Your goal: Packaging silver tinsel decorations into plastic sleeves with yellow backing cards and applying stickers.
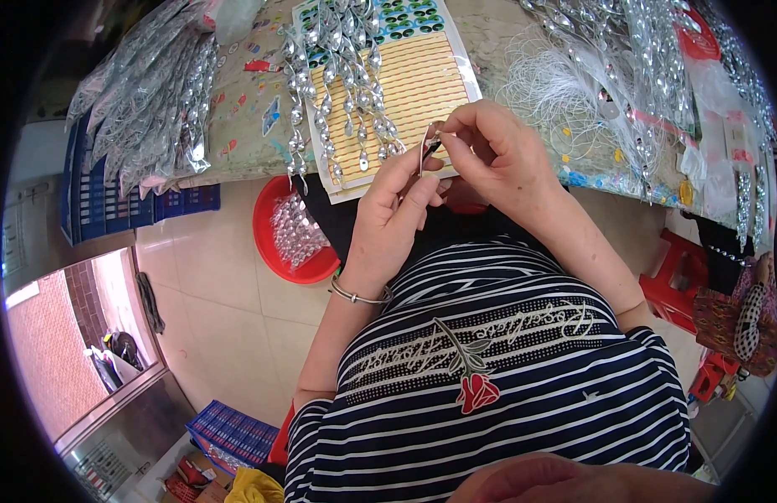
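My left hand (397, 201), with a bangle on its wrist, is closed around a thin white cord with a small dark piece (433, 147) beside it. Fingers of my right hand (502, 151) pinch the upper end of the same small work, just above the left fingertips. What exactly lies between the right thumb and forefinger is too small to make out. Close by on the table, strands of silvery faceted beads (351, 92) lie across a sheet with yellow stripes (422, 80) and green oval shapes at its far end.
Plastic-wrapped bead strands (154, 101) are heaped at the left; loose white threads (556, 80) and more strands (648, 59) lie right. Below the table's edge, a red basin (263, 230) holds clear beads. A blue crate (238, 432) and red stool (678, 277) stand on the floor.
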Demonstrator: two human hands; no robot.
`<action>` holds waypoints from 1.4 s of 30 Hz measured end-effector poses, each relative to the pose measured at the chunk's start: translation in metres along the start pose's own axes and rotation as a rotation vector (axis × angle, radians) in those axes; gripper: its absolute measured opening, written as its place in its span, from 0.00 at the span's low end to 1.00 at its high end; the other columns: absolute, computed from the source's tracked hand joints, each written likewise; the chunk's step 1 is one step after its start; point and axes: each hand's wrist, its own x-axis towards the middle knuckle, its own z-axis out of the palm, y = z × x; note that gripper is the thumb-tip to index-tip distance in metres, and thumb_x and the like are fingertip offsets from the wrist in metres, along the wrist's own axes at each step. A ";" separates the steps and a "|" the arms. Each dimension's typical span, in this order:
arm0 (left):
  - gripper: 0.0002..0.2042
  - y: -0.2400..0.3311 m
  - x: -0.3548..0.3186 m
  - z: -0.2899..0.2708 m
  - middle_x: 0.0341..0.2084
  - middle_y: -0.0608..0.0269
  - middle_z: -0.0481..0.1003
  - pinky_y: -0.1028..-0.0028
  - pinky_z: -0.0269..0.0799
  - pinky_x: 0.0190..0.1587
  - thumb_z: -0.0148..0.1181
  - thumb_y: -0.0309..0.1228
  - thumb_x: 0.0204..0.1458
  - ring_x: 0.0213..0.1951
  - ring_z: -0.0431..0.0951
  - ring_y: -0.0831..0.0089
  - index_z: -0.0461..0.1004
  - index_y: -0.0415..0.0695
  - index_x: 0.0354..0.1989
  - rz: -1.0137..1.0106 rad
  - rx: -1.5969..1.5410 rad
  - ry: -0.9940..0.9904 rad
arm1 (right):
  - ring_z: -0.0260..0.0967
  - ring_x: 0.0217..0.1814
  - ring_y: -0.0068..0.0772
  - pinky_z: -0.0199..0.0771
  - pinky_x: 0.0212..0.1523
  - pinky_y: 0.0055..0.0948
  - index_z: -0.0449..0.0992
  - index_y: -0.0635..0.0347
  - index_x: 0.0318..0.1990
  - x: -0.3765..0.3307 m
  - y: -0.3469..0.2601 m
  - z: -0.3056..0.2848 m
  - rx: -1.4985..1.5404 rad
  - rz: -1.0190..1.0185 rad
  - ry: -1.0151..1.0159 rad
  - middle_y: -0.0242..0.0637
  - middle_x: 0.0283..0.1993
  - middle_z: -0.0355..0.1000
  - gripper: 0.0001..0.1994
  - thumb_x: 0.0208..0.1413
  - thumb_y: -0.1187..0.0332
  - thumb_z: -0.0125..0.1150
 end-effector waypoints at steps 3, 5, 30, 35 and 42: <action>0.20 0.001 -0.001 -0.003 0.45 0.64 0.71 0.85 0.66 0.29 0.51 0.25 0.60 0.34 0.71 0.82 0.63 0.40 0.61 -0.047 -0.003 -0.013 | 0.65 0.26 0.15 0.64 0.26 0.17 0.68 0.63 0.45 0.000 -0.013 -0.006 0.010 0.150 -0.084 0.32 0.32 0.70 0.11 0.55 0.77 0.57; 0.19 -0.001 -0.001 -0.002 0.44 0.64 0.70 0.83 0.69 0.33 0.51 0.25 0.60 0.38 0.74 0.80 0.63 0.40 0.60 -0.059 -0.004 -0.034 | 0.66 0.29 0.15 0.66 0.29 0.17 0.65 0.63 0.47 -0.003 -0.011 -0.005 0.081 0.184 -0.086 0.33 0.33 0.70 0.12 0.56 0.77 0.55; 0.22 -0.008 -0.003 -0.011 0.34 0.67 0.65 0.83 0.63 0.35 0.52 0.22 0.57 0.33 0.64 0.81 0.63 0.41 0.62 0.271 0.407 -0.173 | 0.63 0.34 0.16 0.64 0.35 0.15 0.75 0.64 0.37 -0.005 -0.004 -0.009 0.307 0.249 -0.181 0.29 0.40 0.66 0.06 0.59 0.70 0.57; 0.21 -0.009 -0.013 -0.014 0.35 0.61 0.70 0.76 0.66 0.47 0.54 0.24 0.55 0.39 0.70 0.70 0.67 0.41 0.59 0.156 0.337 -0.144 | 0.57 0.30 0.12 0.57 0.30 0.14 0.76 0.63 0.35 -0.003 -0.009 -0.013 0.546 0.394 -0.181 0.25 0.38 0.66 0.06 0.60 0.70 0.56; 0.17 -0.017 -0.022 -0.018 0.44 0.61 0.70 0.76 0.68 0.49 0.55 0.21 0.55 0.46 0.73 0.73 0.70 0.38 0.55 0.183 0.305 -0.244 | 0.59 0.34 0.14 0.59 0.35 0.15 0.75 0.62 0.34 -0.010 -0.015 -0.010 0.589 0.499 -0.319 0.25 0.36 0.65 0.07 0.61 0.68 0.55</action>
